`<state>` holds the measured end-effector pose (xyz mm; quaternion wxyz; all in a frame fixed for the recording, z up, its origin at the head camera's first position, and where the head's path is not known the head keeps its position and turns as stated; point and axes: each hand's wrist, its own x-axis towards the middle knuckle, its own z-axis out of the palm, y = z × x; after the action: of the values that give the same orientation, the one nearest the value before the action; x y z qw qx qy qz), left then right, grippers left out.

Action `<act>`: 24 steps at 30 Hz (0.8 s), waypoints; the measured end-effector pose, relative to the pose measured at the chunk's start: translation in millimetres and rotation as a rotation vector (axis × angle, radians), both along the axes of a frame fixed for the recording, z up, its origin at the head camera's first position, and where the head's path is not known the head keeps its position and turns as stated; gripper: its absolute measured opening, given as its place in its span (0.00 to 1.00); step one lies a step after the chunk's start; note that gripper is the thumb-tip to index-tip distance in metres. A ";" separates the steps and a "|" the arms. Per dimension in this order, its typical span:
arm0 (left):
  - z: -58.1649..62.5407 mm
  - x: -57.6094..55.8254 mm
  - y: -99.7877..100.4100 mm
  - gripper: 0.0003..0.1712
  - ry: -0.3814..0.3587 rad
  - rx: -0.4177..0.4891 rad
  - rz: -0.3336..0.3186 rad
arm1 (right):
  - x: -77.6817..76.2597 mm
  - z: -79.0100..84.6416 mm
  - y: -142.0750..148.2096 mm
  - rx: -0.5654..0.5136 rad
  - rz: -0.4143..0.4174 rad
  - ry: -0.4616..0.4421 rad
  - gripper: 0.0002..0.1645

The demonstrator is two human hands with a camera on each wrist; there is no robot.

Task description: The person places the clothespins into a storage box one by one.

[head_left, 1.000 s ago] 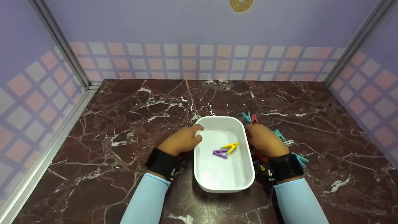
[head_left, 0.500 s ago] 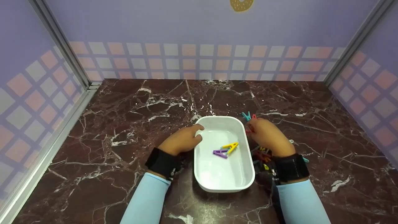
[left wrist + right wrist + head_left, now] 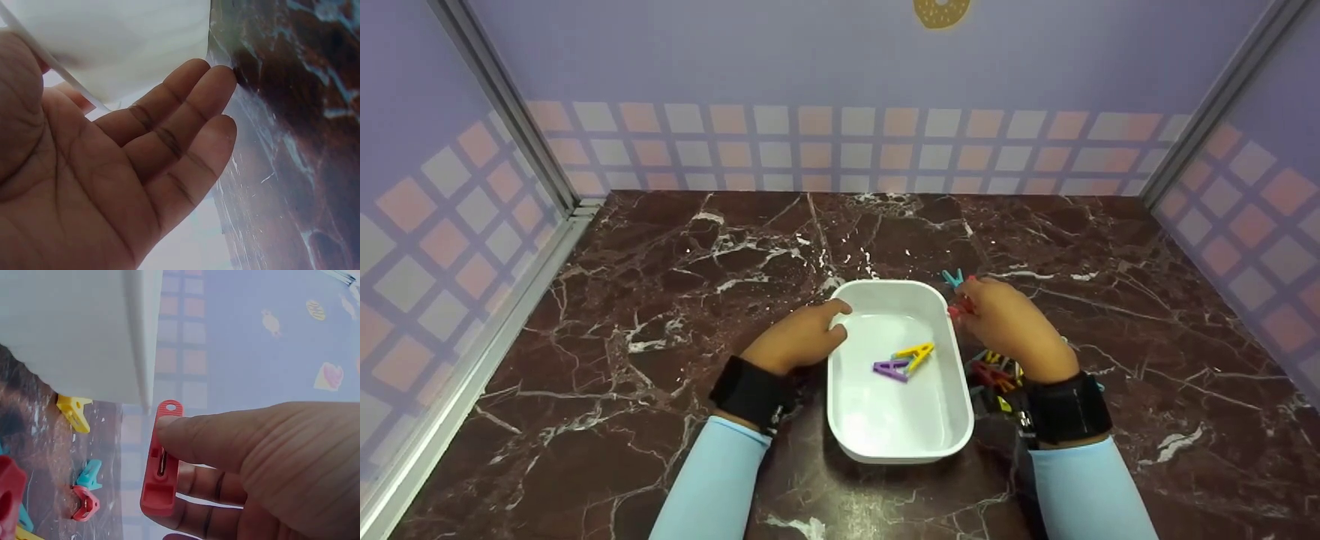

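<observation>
A white plastic tub point(image 3: 900, 454) stands on the marble top with a yellow clothespin point(image 3: 915, 350) and a purple clothespin point(image 3: 890, 368) inside. At its left wall is my left hand point(image 3: 799, 339), thumb and index finger hooked over the rim, the other fingers along the outside. My right hand point(image 3: 1012, 322) is just outside the right rim. Between thumb and fingers it pinches a red clothespin point(image 3: 160, 492), clearest in the right wrist view. A teal clothespin point(image 3: 953, 278) lies beyond that hand.
Right of the tub, partly under my right wrist, lies a pile of mixed clothespins point(image 3: 994, 371). The tiled back wall point(image 3: 840, 150) and side panels enclose the dark marble top point(image 3: 660, 262).
My right hand has risen slightly and shifted away from the pile, now with the red clothespin in its fingers. More of the pile shows. My left hand and the tub stay put.
</observation>
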<state>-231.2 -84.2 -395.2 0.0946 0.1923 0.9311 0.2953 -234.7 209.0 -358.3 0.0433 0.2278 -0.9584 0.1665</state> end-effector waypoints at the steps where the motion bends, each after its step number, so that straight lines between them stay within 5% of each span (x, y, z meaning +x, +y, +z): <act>1: -0.3 0.0 -0.1 0.26 0.000 0.001 0.002 | 0.5 0.8 -0.7 0.000 -0.002 -0.011 0.06; 6: -0.8 -0.1 -0.4 0.26 -0.006 -0.002 0.006 | 3.9 4.3 -6.7 -0.007 -0.010 -0.050 0.02; 17: -0.7 0.2 -1.8 0.26 -0.006 0.018 -0.001 | 16.1 11.9 -26.9 0.004 0.012 0.055 0.05; 24: -0.3 -0.2 -1.6 0.26 -0.010 0.014 -0.007 | 22.3 16.0 -31.5 0.005 0.006 0.040 0.15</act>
<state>-231.4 -85.8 -395.5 0.0989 0.1947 0.9278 0.3025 -212.4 177.5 -342.3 0.0616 0.2340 -0.9570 0.1598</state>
